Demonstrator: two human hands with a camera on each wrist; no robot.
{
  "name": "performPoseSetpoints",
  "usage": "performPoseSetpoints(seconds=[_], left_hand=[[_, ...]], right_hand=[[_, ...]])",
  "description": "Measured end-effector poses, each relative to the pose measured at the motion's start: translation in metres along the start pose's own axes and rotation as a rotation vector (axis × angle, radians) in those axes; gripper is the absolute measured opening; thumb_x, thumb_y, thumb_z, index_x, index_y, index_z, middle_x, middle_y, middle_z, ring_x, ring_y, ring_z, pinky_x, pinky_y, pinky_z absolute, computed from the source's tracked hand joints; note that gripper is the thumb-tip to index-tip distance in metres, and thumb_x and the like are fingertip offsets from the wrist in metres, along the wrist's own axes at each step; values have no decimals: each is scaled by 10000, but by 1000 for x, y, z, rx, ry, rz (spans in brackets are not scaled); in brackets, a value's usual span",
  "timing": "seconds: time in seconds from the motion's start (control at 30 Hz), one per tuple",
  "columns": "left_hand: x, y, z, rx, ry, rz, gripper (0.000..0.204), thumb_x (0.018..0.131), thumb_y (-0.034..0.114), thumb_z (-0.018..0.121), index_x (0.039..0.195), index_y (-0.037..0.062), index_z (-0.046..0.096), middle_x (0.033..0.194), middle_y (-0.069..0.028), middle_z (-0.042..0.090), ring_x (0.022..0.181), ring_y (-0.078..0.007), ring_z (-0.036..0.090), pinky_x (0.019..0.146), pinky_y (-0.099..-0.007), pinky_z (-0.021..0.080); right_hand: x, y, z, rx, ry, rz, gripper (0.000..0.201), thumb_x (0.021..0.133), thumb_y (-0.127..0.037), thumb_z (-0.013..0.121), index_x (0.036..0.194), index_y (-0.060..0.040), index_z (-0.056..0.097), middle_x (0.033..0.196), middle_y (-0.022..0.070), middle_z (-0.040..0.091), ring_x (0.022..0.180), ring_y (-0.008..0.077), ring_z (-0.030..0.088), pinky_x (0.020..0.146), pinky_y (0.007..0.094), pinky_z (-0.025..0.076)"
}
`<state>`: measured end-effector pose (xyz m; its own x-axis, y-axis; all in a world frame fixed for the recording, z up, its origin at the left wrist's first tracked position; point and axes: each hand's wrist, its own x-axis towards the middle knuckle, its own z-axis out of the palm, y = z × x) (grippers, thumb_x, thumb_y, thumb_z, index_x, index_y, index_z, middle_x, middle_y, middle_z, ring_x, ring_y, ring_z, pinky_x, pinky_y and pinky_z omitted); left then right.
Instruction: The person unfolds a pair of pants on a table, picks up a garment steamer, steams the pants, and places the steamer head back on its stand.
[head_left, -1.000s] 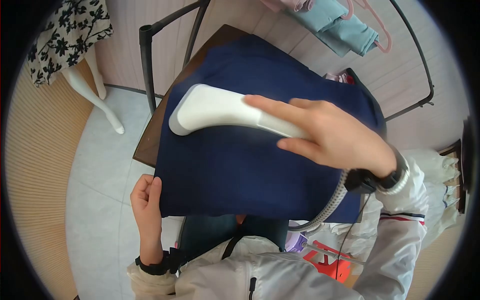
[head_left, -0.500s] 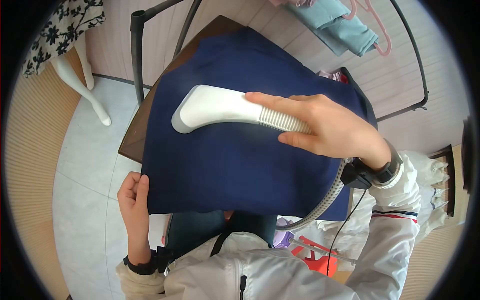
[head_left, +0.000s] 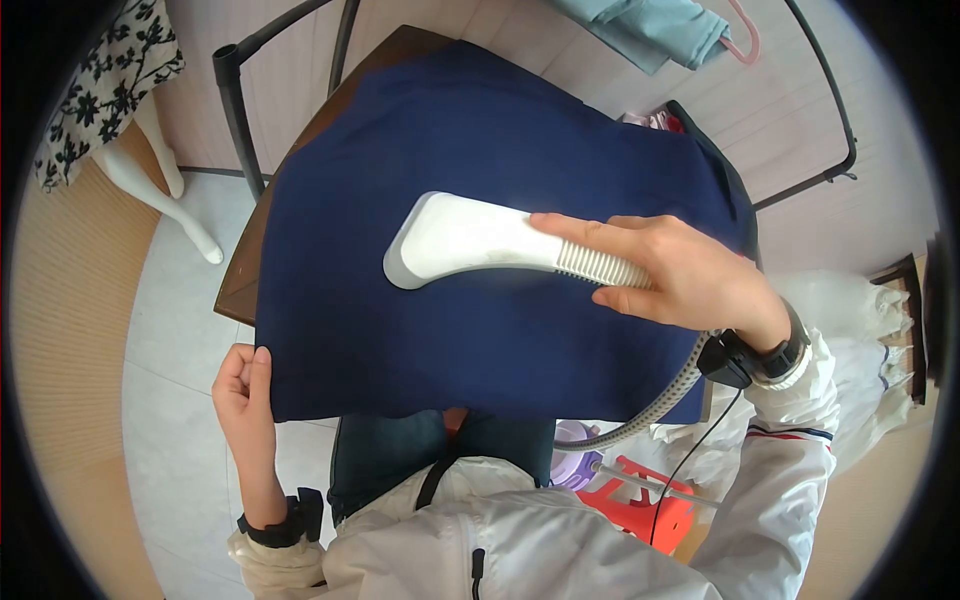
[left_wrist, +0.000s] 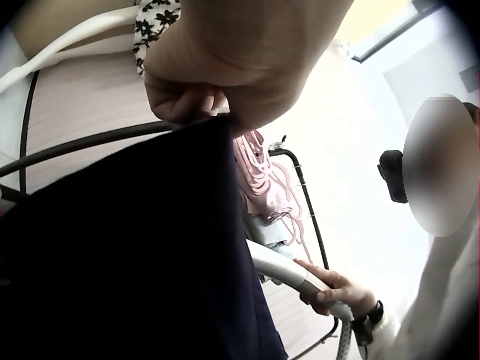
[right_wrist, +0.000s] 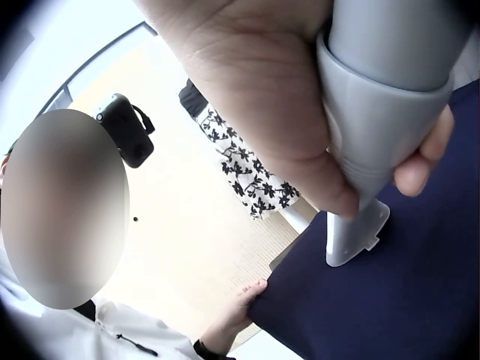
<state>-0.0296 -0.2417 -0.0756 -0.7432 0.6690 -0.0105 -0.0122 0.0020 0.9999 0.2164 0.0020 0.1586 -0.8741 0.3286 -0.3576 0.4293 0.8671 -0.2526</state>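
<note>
A dark navy cloth (head_left: 400, 350) lies spread over a brown table (head_left: 242, 290), its near edge hanging out over the person's lap. My right hand (head_left: 695, 275) grips the ribbed handle of a white garment steamer (head_left: 480, 235), index finger stretched along its top. The steamer's head rests flat against the middle of the cloth in the head view. From the handle's end a grey ribbed hose (head_left: 660, 405) curves down under the right wrist. At the near left corner my left hand (head_left: 245, 390) pinches the cloth's edge between thumb and curled fingers, also seen in the left wrist view.
A black rack frame (head_left: 238, 110) rises behind the table, with light blue folded clothing (head_left: 650, 30) hanging on it. Far left stands a mannequin in a floral skirt (head_left: 115, 95). Below right are a red stool (head_left: 640, 510) and a purple container (head_left: 572, 460). White garments (head_left: 850, 340) hang at right.
The steamer has slid right across the cloth and a little toward the body. The left hand keeps its pinch on the corner. The head view has shifted, so the cloth appears further left.
</note>
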Motion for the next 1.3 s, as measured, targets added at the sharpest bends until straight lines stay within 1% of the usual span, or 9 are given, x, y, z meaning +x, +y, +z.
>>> performPoseSetpoints(seconds=[0.2,0.27,0.3,0.4,0.43,0.5,0.6,0.83,1.3], left_hand=[[6,34,-1,416,22,-15,208,939,131,619,773,40,533,579,61,386,544,-17,315,503,-207,241],[17,42,2,614,149,192,205,931,151,632,791,23,553,569,37,389,535,-36,344,496,-223,259],[23,55,3,719,115,215,162,916,152,641,877,4,589,648,-20,518,592,-96,490,564,-246,399],[41,80,33,713,-34,442,218,913,175,630,1044,2,606,984,-141,657,937,-248,644,834,-339,493],[51,83,43,707,-37,448,218,913,175,630,1044,2,606,984,-141,657,937,-248,644,834,-339,493],[72,82,62,846,-338,600,423,917,223,613,1274,13,530,1375,-206,502,1334,-339,428,1103,-413,327],[96,69,85,986,-541,576,555,916,211,598,1411,44,410,1529,-169,318,1449,-315,225,1165,-430,218],[103,54,91,1233,-537,650,613,959,321,505,1487,77,314,1551,-144,281,1456,-299,202,1191,-435,134],[103,64,89,1268,-503,684,631,939,328,535,1480,77,328,1533,-140,318,1440,-289,249,1181,-430,173]], right_hand=[[-28,11,5,5,-43,103,809,753,-54,718,1466,-244,388,846,188,637,686,356,599,660,428,469],[-37,21,12,6,-31,105,825,740,-61,738,1464,-252,392,836,185,639,676,354,597,655,429,467],[-41,30,18,5,6,55,836,731,-64,749,1462,-257,394,822,182,640,667,353,595,651,428,467],[-53,38,22,16,40,34,847,719,-56,756,1458,-265,400,796,177,641,652,354,592,646,429,467],[-57,38,22,33,35,52,848,716,-46,752,1456,-269,403,784,176,641,646,355,592,644,431,467],[-66,40,22,26,21,78,854,711,-32,746,1454,-278,405,795,173,642,659,353,597,645,428,468],[-78,44,20,-12,-14,134,866,700,-4,732,1450,-293,409,817,168,642,687,348,608,648,421,471],[-121,62,27,45,-37,249,919,663,36,738,1454,-296,408,854,137,631,700,320,597,658,402,469],[-177,57,18,-122,-76,515,884,636,59,697,1417,-286,470,827,122,601,742,324,603,702,389,485]])
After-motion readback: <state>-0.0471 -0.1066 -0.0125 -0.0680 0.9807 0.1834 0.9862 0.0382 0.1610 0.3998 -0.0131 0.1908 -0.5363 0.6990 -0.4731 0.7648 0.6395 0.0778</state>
